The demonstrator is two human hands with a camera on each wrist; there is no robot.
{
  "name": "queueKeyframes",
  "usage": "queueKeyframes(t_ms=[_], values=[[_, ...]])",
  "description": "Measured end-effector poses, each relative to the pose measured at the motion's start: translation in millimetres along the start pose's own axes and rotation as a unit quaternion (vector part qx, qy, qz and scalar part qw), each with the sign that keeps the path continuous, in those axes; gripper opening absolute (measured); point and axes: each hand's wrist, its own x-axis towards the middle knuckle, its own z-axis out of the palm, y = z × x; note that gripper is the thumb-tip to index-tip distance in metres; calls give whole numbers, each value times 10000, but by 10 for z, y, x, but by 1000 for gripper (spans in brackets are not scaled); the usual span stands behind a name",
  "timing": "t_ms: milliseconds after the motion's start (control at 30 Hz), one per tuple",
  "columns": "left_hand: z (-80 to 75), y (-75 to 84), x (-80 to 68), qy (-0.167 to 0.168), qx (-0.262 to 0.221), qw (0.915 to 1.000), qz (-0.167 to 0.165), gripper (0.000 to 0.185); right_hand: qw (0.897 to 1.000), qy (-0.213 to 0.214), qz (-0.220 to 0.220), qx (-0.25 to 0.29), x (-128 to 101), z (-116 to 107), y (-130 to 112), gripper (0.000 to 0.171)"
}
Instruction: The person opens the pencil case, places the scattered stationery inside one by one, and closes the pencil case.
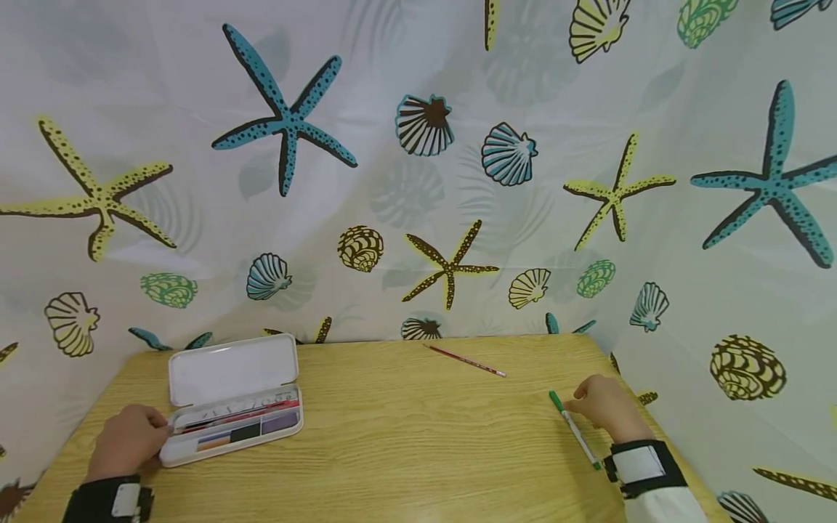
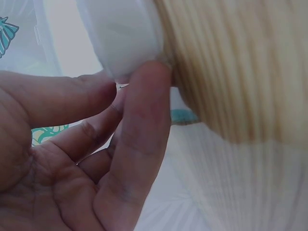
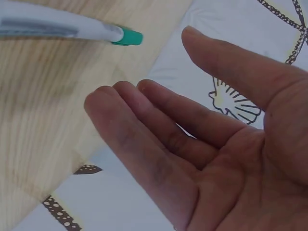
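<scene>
An open white pencil case [image 1: 232,436] lies at the table's left, its lid [image 1: 233,369] tipped back. It holds a red pen or brush, dark blocks and thin coloured sticks. My left hand [image 1: 126,441] is at its left end; in the left wrist view, thumb and index finger pinch the corner of the white case [image 2: 126,38]. On the right, my right hand [image 1: 604,407] is beside a white marker with green ends [image 1: 577,430]. Seen from the right wrist, its fingers are loosely extended, apart from the marker [image 3: 72,23], with nothing between them and the thumb.
A dark red pencil [image 1: 466,359] lies near the back edge of the wooden table [image 1: 392,436]. Behind and along the right side hangs a white cloth [image 1: 392,65] printed with starfish and shells.
</scene>
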Motion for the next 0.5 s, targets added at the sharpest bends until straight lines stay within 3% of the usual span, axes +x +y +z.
queueKeyframes(t_ms=[200, 500], values=[[19, -23, 47, -45, -40, 10000, -62, 25, 9986, -226, 245, 411, 11, 56, 93, 43], [4, 17, -11, -8, -31, 10000, -27, 24, 9956, -112, 361, 857, 24, 189, 150, 26]])
